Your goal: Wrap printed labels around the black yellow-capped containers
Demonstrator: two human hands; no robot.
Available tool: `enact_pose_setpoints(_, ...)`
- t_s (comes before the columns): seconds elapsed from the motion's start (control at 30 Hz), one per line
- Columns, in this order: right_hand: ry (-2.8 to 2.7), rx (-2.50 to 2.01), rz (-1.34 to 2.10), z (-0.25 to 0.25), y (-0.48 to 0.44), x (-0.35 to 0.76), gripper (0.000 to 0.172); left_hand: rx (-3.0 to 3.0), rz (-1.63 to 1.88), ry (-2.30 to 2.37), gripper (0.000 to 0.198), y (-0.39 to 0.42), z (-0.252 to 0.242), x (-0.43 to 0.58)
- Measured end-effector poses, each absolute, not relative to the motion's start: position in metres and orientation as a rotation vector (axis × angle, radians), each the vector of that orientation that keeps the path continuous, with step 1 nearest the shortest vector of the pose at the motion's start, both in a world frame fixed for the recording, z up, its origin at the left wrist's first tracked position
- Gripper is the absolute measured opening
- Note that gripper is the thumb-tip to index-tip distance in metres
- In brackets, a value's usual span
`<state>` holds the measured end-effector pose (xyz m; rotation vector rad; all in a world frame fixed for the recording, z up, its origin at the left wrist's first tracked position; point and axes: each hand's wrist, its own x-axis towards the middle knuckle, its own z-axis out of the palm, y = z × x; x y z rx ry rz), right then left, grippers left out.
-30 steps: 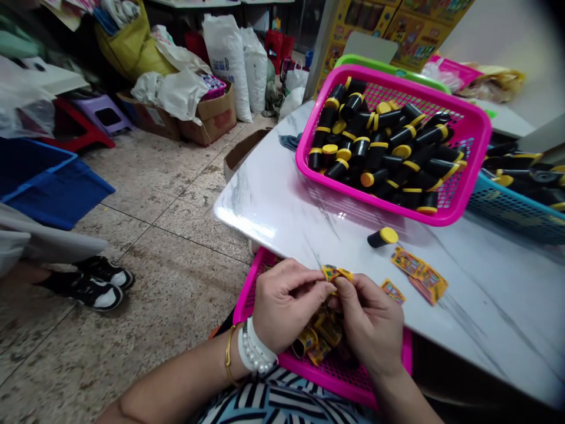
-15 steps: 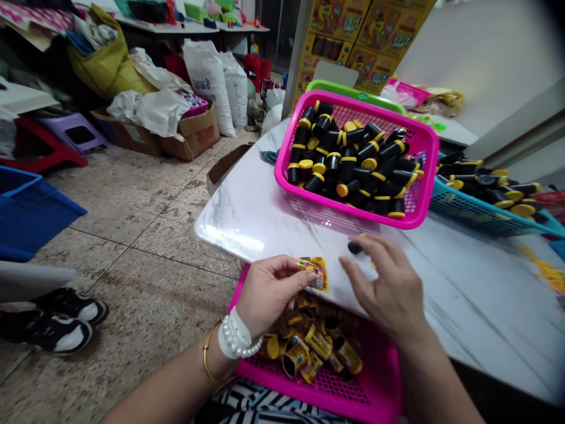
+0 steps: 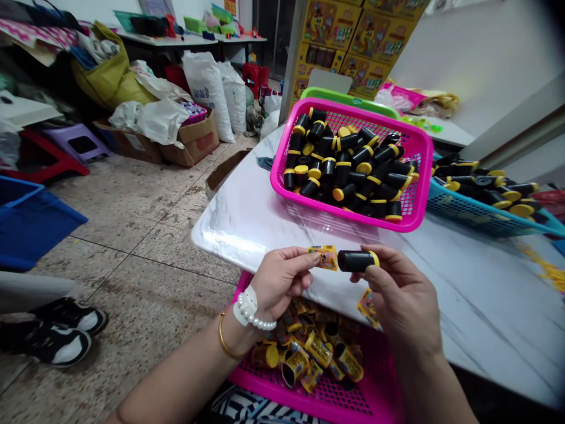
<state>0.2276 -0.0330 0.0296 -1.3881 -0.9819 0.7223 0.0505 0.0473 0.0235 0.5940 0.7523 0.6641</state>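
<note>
Marble table [image 3: 265,218]: white top, rounded corner towards the floor.

Pink basket [image 3: 420,176] on the table, far side, heaped with black tubes that have yellow caps. Teal basket [image 3: 463,213] just to its right, same kind of tubes inside.

Second pink basket [image 3: 371,400], on the lap below the table edge, holds tubes [image 3: 309,353] already wrapped in yellow labels.

Right hand [image 3: 404,300]: thumb and fingers grasp one black tube [image 3: 356,260], held level above the near table edge, yellow cap end towards the palm, bare black end pointing left.

Left hand [image 3: 282,282]: pinches a small yellow sticker [image 3: 323,257] between thumb and forefinger.

The sticker sits just beside the tube's black end, on its left; cannot tell whether they touch. Both lie between the two hands.

Loose sticker [image 3: 368,307] on the table, partly under the right hand.
</note>
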Motion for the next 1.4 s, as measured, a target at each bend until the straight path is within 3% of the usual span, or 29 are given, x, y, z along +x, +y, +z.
enact_pose_setpoints(0.27, -0.992, -1.474, 0.48, 0.03, -0.036, 0.227, 0.034, 0.505, 0.688, 0.702, 0.028, 0.047, 0.02, 0.053)
enact_pose_setpoints(0.57, -0.863, -1.372, 0.716, 0.023, -0.033, 0.227, 0.03, 0.376, 0.698, 0.575, 0.031, 0.045, 0.02, 0.061)
enact_pose_setpoints(0.93, -1.058, -1.465, 0.534, 0.039, -0.037, 0.211, 0.024, 0.368, 0.679, 0.554, 0.033, 0.045, 0.017, 0.065)
enact_pose_setpoints(1.1, -1.099, -1.389, 0.646, 0.032, -0.037, 0.208, 0.023, 0.397, 0.682, 0.556, 0.036, 0.047, 0.016, 0.066)
enact_pose_setpoints(1.4, -1.173, -1.337, 0.437, 0.025, -0.048, 0.219, 0.032, 0.576, 0.796, 0.685, 0.039, 0.039, 0.017, 0.061)
